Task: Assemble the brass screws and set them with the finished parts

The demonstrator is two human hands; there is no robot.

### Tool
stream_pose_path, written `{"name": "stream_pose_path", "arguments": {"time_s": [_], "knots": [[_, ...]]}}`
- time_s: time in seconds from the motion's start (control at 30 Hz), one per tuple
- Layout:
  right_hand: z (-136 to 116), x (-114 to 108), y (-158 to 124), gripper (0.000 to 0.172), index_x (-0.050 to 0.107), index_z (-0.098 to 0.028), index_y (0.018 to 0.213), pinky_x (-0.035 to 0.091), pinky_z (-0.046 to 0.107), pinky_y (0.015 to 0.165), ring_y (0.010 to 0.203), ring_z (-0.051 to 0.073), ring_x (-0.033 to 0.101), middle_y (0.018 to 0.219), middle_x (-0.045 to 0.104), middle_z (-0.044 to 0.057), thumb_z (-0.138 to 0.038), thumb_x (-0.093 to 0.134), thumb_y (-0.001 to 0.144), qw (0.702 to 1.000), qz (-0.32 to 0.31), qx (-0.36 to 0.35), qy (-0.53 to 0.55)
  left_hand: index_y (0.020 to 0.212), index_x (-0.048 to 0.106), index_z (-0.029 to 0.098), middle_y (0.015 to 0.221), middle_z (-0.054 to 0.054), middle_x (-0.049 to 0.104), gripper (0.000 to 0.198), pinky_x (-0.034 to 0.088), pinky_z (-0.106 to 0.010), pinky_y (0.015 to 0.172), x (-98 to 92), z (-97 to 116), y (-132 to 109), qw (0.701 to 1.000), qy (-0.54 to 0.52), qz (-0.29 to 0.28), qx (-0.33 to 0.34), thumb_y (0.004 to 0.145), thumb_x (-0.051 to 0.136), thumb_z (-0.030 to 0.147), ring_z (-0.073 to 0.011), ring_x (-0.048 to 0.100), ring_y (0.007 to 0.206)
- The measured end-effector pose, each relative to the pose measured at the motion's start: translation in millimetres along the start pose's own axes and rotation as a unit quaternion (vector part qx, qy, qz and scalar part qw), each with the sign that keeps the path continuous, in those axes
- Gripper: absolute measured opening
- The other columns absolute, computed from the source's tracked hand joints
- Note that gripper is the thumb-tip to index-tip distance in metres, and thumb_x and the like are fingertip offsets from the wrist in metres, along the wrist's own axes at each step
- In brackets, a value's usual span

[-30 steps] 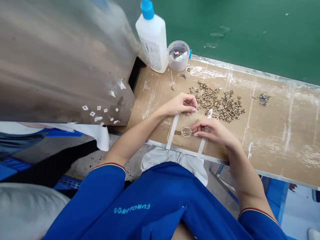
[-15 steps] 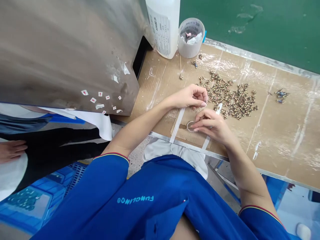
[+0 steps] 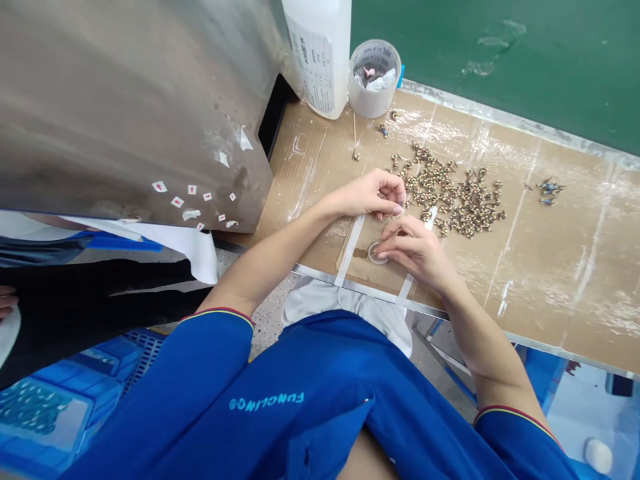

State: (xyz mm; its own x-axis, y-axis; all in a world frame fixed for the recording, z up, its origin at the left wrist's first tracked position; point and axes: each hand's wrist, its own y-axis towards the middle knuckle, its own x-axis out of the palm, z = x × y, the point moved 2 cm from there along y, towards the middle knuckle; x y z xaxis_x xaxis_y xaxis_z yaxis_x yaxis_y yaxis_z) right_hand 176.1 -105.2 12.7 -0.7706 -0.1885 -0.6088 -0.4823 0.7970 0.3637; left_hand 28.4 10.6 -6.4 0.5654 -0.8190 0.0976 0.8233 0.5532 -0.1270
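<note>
My left hand (image 3: pixel 375 193) is closed in a pinch beside the near-left side of a pile of small brass-coloured metal parts (image 3: pixel 467 200). A tiny dark piece shows at its fingertips, too small to name. Just in front of it, my right hand (image 3: pixel 415 248) is also closed, thumb and fingertips together over the edge of a small clear round dish (image 3: pixel 374 256). What those fingers pinch, if anything, is hidden. The dish lies on the cardboard table cover (image 3: pixel 545 267), between two strips of white tape.
A white bottle (image 3: pixel 325 67) and a tape-roll cup (image 3: pixel 374 100) with scraps stand at the back. A thin stick (image 3: pixel 355 130) lies nearby. Several bluish parts (image 3: pixel 550 190) sit to the right. A metal cabinet (image 3: pixel 125 100) borders the left; another person's hand (image 3: pixel 7 300) shows there.
The whole view has shifted slightly, so the table appears further left. Both hands keep nearly the same pose and place over the table. The other person's hand has drawn back leftward.
</note>
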Motion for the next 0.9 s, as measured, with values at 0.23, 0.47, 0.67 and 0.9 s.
{"name": "stream_pose_path", "arguments": {"time_s": [0.23, 0.47, 0.67, 0.9], "knots": [[7.2, -25.9, -5.3, 0.025, 0.075, -0.024, 0.083, 0.059, 0.033, 0.070, 0.074, 0.017, 0.071, 0.079, 0.075, 0.002, -0.046, 0.072, 0.096, 0.966, 0.201, 0.142, 0.081, 0.078, 0.067, 0.009, 0.062, 0.001, 0.062, 0.015, 0.043, -0.018, 0.055, 2.9, -0.9, 0.1, 0.999, 0.032, 0.000, 0.001, 0.074, 0.081, 0.009, -0.0068, 0.057, 0.055], [18.4, -25.3, -10.0, 0.033, 0.075, -0.023, 0.087, 0.058, 0.032, 0.068, 0.075, 0.018, 0.073, 0.082, 0.077, 0.003, -0.054, 0.068, 0.096, 0.928, 0.312, 0.202, -0.027, 0.075, 0.067, 0.010, 0.067, 0.001, 0.064, 0.012, 0.045, -0.020, 0.061, 6.9, 1.9, -1.6, 0.995, 0.093, 0.005, 0.026, 0.073, 0.078, 0.010, -0.0079, 0.059, 0.062], [20.8, -21.0, -9.4, 0.035, 0.075, -0.023, 0.087, 0.059, 0.034, 0.070, 0.075, 0.019, 0.074, 0.082, 0.078, 0.003, -0.056, 0.067, 0.096, 0.933, 0.295, 0.201, -0.053, 0.076, 0.067, 0.011, 0.069, 0.000, 0.065, 0.009, 0.046, -0.023, 0.066, 7.7, -0.7, -0.8, 0.992, 0.118, -0.001, 0.044, 0.075, 0.075, 0.011, -0.0093, 0.059, 0.065], [22.1, -18.7, -9.3, 0.036, 0.075, -0.023, 0.088, 0.059, 0.033, 0.069, 0.076, 0.019, 0.074, 0.083, 0.078, 0.003, -0.057, 0.066, 0.096, 0.935, 0.286, 0.203, -0.057, 0.076, 0.069, 0.011, 0.069, 0.000, 0.064, 0.009, 0.047, -0.024, 0.068, 7.5, -1.8, -0.3, 0.991, 0.122, -0.003, 0.048, 0.075, 0.077, 0.012, -0.0093, 0.059, 0.066]]}}
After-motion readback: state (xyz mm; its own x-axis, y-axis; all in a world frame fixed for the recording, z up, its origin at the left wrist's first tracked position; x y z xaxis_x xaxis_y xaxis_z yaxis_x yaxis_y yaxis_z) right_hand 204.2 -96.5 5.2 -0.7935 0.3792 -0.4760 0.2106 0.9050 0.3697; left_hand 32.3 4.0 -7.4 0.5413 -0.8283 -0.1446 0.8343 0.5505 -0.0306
